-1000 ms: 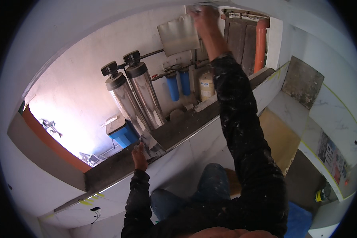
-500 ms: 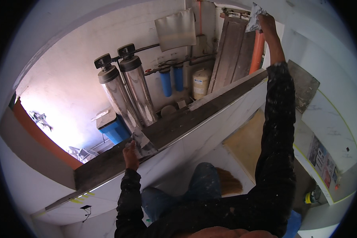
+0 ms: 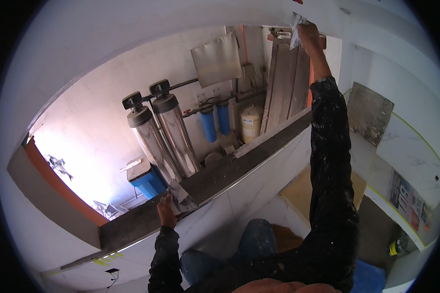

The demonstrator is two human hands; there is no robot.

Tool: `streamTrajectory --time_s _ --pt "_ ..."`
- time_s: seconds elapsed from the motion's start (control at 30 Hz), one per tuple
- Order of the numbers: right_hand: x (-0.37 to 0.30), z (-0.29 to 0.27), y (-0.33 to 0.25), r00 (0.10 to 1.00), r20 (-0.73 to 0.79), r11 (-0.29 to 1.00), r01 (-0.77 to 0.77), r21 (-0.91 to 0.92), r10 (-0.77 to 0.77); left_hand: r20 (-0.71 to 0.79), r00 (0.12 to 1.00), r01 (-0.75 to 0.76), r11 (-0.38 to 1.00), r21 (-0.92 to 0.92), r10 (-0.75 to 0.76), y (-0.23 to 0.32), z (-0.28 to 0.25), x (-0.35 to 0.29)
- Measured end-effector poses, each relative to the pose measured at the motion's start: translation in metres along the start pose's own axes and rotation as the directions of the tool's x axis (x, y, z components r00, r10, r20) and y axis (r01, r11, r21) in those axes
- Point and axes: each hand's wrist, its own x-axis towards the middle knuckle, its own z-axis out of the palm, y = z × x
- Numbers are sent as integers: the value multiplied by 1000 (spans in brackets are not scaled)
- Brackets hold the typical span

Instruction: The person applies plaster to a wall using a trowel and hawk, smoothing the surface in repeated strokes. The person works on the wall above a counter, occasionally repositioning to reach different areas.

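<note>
My right arm is stretched far up, and my right hand (image 3: 310,36) is closed on a wide putty knife (image 3: 295,32) smeared with whitish-grey filler. Its blade is by the upper edge of the wall opening, close under the white ceiling edge; I cannot tell if it touches. Lower and to the left, my left hand (image 3: 166,213) grips a second putty knife (image 3: 182,199), with a broad, smeared blade. That blade is over the dark ledge (image 3: 220,177) of the opening. My fingers hide both handles.
Beyond the ledge stand two shiny metal tanks (image 3: 173,132), blue filter housings (image 3: 209,125), a blue bin (image 3: 149,184) and a cream tank (image 3: 251,123). Brown boards (image 3: 286,83) lean at the far right. A stained grey board (image 3: 370,113) is against the right wall.
The view has tilted upward, so the ledge and tanks appear lower. My right hand with its putty knife has shifted left along the upper edge. My left hand keeps its place by the ledge.
</note>
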Motion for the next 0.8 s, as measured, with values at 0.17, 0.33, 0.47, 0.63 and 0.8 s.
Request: streamTrajectory --time_s 0.17,0.33,0.47,0.63,0.8 --pt "-56 42 -14 788 284 728 614 -305 -545 99 842 -508 717 477 530 -21 -9 5" --pt "-63 13 6 857 152 806 516 -291 -493 63 941 -324 827 459 333 -20 -13 10" --pt "20 0 31 958 150 818 286 -499 -243 -77 997 -18 996 89 24 -5 -1 1" --pt "3 42 11 826 267 720 564 -405 -497 34 995 -94 984 153 90 8 4 -5" --pt "-117 75 -79 665 153 605 736 -305 -731 35 998 -47 989 139 43 1 1 -1"
